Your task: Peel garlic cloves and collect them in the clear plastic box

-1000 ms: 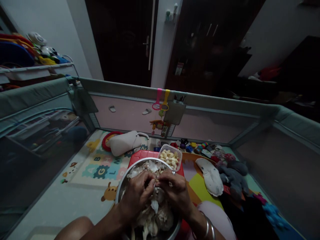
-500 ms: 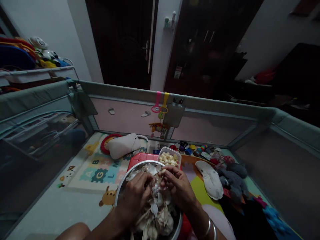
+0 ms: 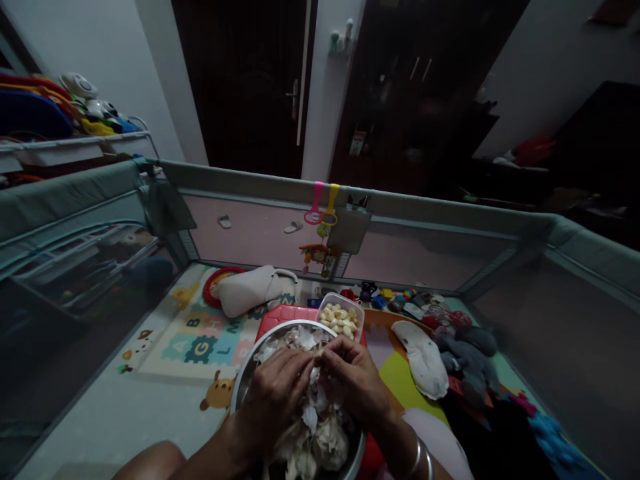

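Observation:
My left hand point(image 3: 280, 387) and my right hand point(image 3: 355, 377) meet fingertip to fingertip above a metal bowl point(image 3: 239, 380). Both are closed in a pinch on one small garlic clove, mostly hidden by the fingers. The bowl holds loose papery garlic skins point(image 3: 310, 417), with whole garlic bulbs point(image 3: 330, 445) towards its near side. Just beyond it, a clear plastic tub point(image 3: 361, 313) contains several peeled garlic cloves point(image 3: 340, 319). Two silver bangles circle my right wrist.
A red stool-like surface point(image 3: 280, 313) lies under the bowl and tub. On the play mat point(image 3: 165, 353) are a white bag-like item point(image 3: 247, 291), a white cushion point(image 3: 420, 360) and a grey plush toy point(image 3: 470, 367). A playpen rail point(image 3: 250, 180) encloses the area.
My left hand has moved right and slightly up, bringing its fingertips against the right ones. The pale clove that showed at my right fingertips is now mostly covered.

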Demonstrator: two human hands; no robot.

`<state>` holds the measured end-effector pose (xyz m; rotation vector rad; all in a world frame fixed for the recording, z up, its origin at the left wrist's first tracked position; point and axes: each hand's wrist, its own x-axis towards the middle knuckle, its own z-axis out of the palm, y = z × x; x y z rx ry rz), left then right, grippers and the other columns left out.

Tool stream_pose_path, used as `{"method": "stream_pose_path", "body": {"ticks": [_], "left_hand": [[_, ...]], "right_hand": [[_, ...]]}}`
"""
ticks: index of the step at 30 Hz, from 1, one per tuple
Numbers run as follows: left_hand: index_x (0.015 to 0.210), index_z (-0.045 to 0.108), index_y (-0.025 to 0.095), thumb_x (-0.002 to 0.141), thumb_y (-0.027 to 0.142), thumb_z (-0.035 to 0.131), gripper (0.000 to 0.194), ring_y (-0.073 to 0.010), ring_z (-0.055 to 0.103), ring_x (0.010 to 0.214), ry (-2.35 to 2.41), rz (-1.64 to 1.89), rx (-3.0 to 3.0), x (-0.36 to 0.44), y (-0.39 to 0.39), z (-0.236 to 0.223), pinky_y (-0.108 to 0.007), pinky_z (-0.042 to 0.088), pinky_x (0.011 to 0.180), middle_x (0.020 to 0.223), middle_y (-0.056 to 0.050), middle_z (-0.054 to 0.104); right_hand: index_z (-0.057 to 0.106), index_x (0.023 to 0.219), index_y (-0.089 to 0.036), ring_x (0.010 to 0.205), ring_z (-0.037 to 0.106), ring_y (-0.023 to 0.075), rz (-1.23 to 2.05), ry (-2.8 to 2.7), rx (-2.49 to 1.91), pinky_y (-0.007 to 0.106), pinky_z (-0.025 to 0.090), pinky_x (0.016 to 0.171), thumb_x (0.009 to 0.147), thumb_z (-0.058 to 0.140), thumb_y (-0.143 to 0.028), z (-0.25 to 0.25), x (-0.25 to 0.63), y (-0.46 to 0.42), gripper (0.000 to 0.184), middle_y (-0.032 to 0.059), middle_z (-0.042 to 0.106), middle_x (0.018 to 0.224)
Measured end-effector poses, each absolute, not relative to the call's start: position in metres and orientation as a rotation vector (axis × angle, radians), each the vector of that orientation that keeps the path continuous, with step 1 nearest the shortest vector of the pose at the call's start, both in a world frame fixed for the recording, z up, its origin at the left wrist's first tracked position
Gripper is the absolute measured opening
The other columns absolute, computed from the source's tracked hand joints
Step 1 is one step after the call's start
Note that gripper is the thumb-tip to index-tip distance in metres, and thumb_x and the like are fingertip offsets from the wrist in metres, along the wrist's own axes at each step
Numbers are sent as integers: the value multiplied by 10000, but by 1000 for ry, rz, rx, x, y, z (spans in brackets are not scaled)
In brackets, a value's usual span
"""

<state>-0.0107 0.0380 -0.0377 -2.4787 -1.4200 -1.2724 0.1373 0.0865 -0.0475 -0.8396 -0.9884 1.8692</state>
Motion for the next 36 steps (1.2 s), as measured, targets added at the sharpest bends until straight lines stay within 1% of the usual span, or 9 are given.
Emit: {"method": "stream_pose_path", "body": {"ticks": [6, 10, 14, 19, 22, 27, 29, 32, 36], "left_hand": [[961, 583, 126, 883, 126, 360, 236, -166, 645, 706, -1363, -1302, -2430, -9, 40, -39, -282, 538, 650, 794, -74, 684], [929, 573, 133, 889, 119, 336, 241, -168, 642, 689, -1362, -1238, -2428, -10, 41, -45, -286, 532, 636, 770, -67, 673], [847, 555, 145, 899, 137, 311, 250, -163, 629, 619, -1397, -1199, -2418, -9, 41, -47, -280, 518, 581, 686, -51, 644], [768, 518, 160, 899, 128, 275, 277, -160, 609, 580, -1388, -1165, -2429, -9, 41, -43, -272, 496, 545, 636, -36, 615], [749, 502, 169, 896, 144, 300, 251, -143, 595, 560, -1434, -1253, -2440, -9, 42, -41, -246, 481, 537, 617, -21, 595], [747, 509, 176, 890, 148, 304, 252, -147, 595, 593, -1453, -1307, -2452, -8, 42, -43, -243, 468, 548, 643, -26, 607], [737, 505, 177, 890, 152, 314, 246, -147, 590, 588, -1507, -1315, -2433, -7, 42, -44, -243, 464, 549, 641, -24, 601], [728, 493, 176, 886, 150, 334, 225, -141, 582, 583, -1547, -1363, -2390, -6, 42, -44, -236, 460, 554, 635, -19, 588], [732, 494, 177, 884, 155, 350, 211, -135, 582, 582, -1541, -1429, -2401, -5, 41, -45, -227, 454, 549, 638, -15, 589]], "right_hand": [[589, 585, -124, 418, 487, 64, 1812, -1084, -933, 166, 356, 433, 575, 765, -375, -44, 137, 85, 306, -21, 602, 487], [587, 608, -133, 423, 474, 64, 1845, -1113, -980, 175, 362, 433, 574, 749, -421, -41, 135, 85, 333, -16, 611, 544], [615, 651, -132, 483, 485, 84, 1777, -1299, -972, 191, 372, 473, 631, 692, -469, -43, 136, 84, 347, -5, 602, 588], [597, 624, -134, 528, 436, 87, 1650, -1482, -921, 190, 338, 503, 710, 639, -429, -44, 138, 83, 310, -28, 528, 562], [578, 616, -136, 495, 391, 76, 1726, -1451, -884, 188, 307, 479, 699, 640, -450, -45, 138, 84, 331, -43, 487, 531], [581, 618, -139, 447, 377, 63, 1923, -1285, -812, 176, 282, 437, 640, 691, -461, -44, 139, 87, 340, -49, 492, 500], [597, 624, -135, 447, 401, 60, 1945, -1241, -815, 171, 299, 441, 629, 713, -426, -43, 139, 87, 314, -40, 522, 511], [630, 705, -143, 491, 469, 67, 1935, -1148, -851, 169, 353, 475, 597, 753, -359, -43, 139, 86, 271, -21, 590, 596], [650, 754, -165, 489, 496, 74, 1851, -1142, -894, 175, 383, 473, 607, 747, -344, -41, 137, 84, 252, -30, 600, 593]]}}
